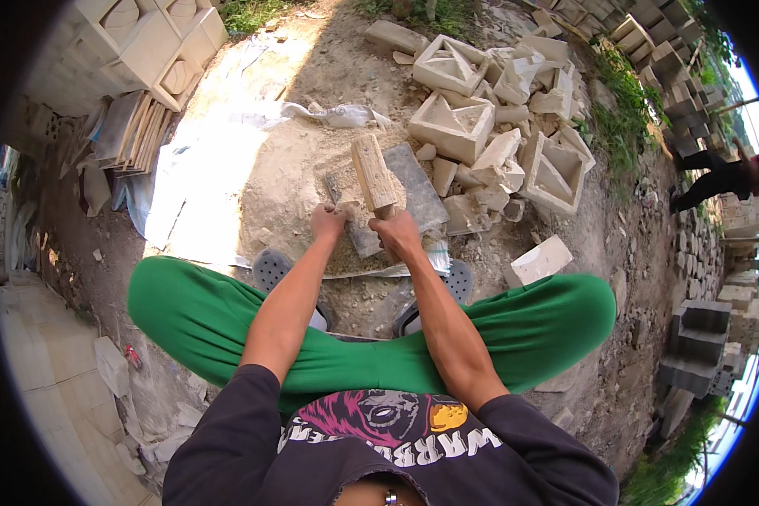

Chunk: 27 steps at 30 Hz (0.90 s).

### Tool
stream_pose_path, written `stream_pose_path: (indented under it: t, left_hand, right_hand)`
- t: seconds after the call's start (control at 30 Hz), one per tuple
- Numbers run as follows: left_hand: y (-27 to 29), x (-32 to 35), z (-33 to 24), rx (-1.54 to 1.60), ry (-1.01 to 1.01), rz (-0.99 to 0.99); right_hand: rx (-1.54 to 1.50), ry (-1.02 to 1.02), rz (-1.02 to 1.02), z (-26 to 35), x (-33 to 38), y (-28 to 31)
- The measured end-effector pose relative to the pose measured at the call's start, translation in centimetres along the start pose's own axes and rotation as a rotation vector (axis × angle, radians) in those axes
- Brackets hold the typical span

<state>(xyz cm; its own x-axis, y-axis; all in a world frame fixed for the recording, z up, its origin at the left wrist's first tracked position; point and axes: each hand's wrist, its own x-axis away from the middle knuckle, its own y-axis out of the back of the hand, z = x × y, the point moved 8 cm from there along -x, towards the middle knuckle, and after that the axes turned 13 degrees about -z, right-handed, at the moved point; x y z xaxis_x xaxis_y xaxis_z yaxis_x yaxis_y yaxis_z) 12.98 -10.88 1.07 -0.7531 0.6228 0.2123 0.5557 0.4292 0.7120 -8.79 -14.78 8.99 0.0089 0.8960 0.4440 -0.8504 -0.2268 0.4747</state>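
My right hand (394, 234) is wrapped round the handle of a wooden mallet (369, 169), whose thick, pale head points away from me. Just left of it, my left hand (330, 221) is closed on a thin dark tool (332, 187); most of it is hidden by the fist and dust, so its exact kind does not show. Under the mallet lies a flat grey slab (417, 190), tilted on the ground and strewn with pale crumbs. A heap of crushed pale stone (291, 190) spreads around and left of the slab.
Broken pale stone blocks with triangular cut-outs (464, 126) pile up beyond my right hand. A loose block (540, 260) lies near my right knee. White sheeting (190, 194) and stacked boards (135, 131) are at left. Another person (721, 173) stands at far right near grey blocks (696, 341).
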Motion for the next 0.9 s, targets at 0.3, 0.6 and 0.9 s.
stream_pose_path:
  t: [0.3,0.6,0.9]
  left_hand:
    - [-1.6,-1.3,2.6,0.198,0.237,0.016]
    - [-1.6,-1.1,3.2,0.338,0.281,0.083]
    - [-1.7,-1.2,2.5,0.280,0.275,0.037]
  right_hand:
    - [0.270,0.080,0.047,-2.4,-0.6,-1.9]
    - [-0.013,0.095,0.010,2.9,0.4,-1.3]
    - [0.112,-0.042,0.015,-0.7,-0.3,-2.1]
